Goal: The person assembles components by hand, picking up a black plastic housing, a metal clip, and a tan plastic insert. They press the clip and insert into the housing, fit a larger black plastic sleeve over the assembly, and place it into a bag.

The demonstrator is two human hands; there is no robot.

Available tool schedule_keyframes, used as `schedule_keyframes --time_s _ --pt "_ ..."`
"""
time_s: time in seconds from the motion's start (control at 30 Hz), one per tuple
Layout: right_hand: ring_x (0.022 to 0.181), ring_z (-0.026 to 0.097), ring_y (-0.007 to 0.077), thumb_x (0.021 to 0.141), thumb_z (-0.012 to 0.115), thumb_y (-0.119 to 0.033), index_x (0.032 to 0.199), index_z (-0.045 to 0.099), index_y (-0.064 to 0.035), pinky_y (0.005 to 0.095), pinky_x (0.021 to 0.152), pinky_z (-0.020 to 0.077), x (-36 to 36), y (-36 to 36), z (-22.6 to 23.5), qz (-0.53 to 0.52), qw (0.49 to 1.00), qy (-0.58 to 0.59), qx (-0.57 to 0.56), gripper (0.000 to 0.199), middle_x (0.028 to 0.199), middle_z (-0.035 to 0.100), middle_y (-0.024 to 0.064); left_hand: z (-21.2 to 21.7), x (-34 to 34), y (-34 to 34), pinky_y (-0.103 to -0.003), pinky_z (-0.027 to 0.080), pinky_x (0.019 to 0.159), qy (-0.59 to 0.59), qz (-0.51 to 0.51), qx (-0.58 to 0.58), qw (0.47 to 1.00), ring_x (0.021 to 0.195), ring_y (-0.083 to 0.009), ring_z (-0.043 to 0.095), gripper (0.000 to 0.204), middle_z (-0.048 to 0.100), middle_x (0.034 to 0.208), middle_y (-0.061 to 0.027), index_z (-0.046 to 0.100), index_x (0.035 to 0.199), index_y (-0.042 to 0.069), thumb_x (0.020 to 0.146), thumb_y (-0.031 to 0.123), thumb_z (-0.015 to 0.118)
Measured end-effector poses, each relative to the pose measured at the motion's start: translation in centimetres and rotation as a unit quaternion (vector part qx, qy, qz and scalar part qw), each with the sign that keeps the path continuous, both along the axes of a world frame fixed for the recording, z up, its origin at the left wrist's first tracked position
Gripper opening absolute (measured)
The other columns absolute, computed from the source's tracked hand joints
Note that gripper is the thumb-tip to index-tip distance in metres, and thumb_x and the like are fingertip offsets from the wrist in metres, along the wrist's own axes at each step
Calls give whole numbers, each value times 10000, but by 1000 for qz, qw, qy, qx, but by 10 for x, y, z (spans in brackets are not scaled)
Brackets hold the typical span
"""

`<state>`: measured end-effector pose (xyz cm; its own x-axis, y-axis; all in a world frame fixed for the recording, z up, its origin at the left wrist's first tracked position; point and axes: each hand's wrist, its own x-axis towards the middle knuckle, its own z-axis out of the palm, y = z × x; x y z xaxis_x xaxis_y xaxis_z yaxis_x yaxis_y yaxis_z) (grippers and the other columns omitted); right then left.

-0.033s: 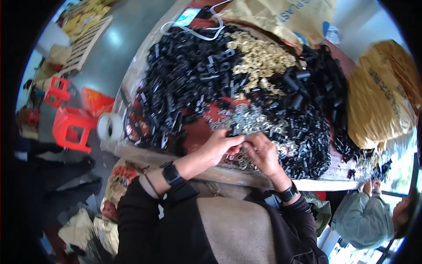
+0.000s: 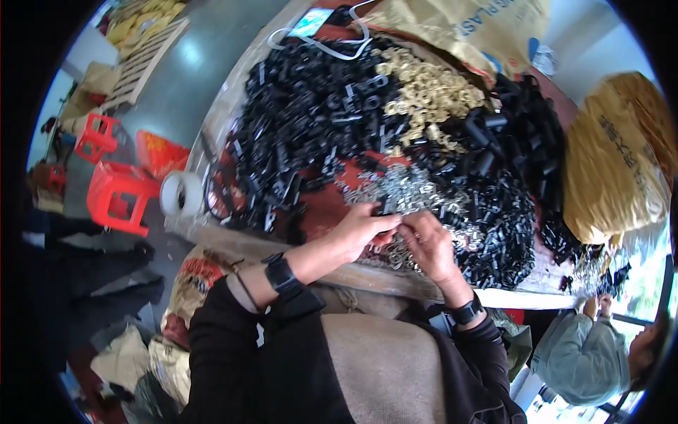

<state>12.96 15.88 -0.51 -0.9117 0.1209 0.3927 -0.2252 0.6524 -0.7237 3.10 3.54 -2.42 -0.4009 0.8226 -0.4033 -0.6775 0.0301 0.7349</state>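
Observation:
My left hand (image 2: pixel 359 230) and my right hand (image 2: pixel 428 244) meet fingertip to fingertip over a heap of small silver metal parts (image 2: pixel 413 189) near the table's front edge (image 2: pixel 367 277). The left fingers pinch a small black part (image 2: pixel 386 209), and the right fingertips touch the same spot; what they hold is too small to make out. Both wrists wear black watches. A big pile of black plastic pieces (image 2: pixel 304 120) lies behind the left hand. Brass-coloured rings (image 2: pixel 431 92) sit further back, and short black tubes (image 2: pixel 494 152) lie to the right.
A roll of clear tape (image 2: pixel 180 192) rests at the table's left corner. Red plastic stools (image 2: pixel 116 194) stand on the floor to the left. Yellow sacks (image 2: pixel 621 162) bulge at the right and far side. Another person (image 2: pixel 586 357) sits at lower right. A phone (image 2: pixel 311 21) lies at the back.

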Motion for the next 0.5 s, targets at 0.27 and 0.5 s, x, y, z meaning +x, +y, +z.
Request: schedule_keyframes --time_s 0.27,0.5 --pt "613 542 234 709 568 37 815 522 -10 289 532 441 8 -12 10 -43 997 1 60 125 725 531 103 15 2 -10 -179 328 424 4 -39 -25 999 500 -70 464 119 497 594 10 530 743 60 786 167 559" --pt "581 537 204 713 557 41 785 517 -9 273 503 422 8 -13 13 -57 997 -20 43 97 710 531 92 12 2 -11 -184 333 422 -9 -57 -25 998 513 -77 475 143 511 630 -1 519 764 59 790 195 553"
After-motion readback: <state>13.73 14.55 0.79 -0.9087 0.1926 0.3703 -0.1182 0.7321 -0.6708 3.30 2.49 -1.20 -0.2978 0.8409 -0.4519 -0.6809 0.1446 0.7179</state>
